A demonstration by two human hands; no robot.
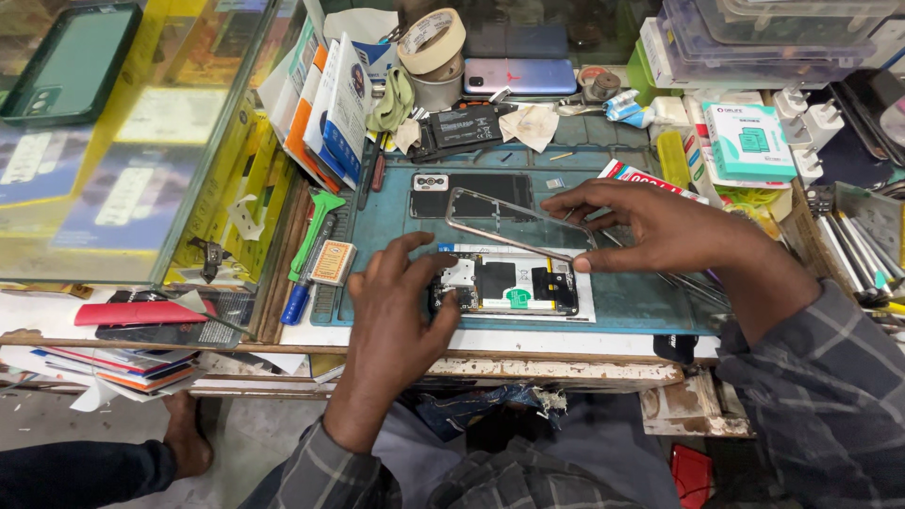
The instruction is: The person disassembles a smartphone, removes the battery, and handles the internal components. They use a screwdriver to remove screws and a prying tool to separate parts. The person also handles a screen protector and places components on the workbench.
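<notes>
Before you on the tabletop (566, 341) lies a work mat (641, 297); the opened phone (504, 286) rests on it, a back cover (471, 195) behind, a screwdriver (311, 254) left, a tape roll (432, 42) farther back.

Left hand (401, 306) covers the left end of the opened phone (509, 286); the parts beneath the palm are hidden. Right hand (660, 226) hides the far end of the lifted frame (500, 215), so the grip there cannot be read. Green phone case (66, 61) and clear plastic boxes (764, 38) are cut off by the top edge; board components are too small to tell.
</notes>
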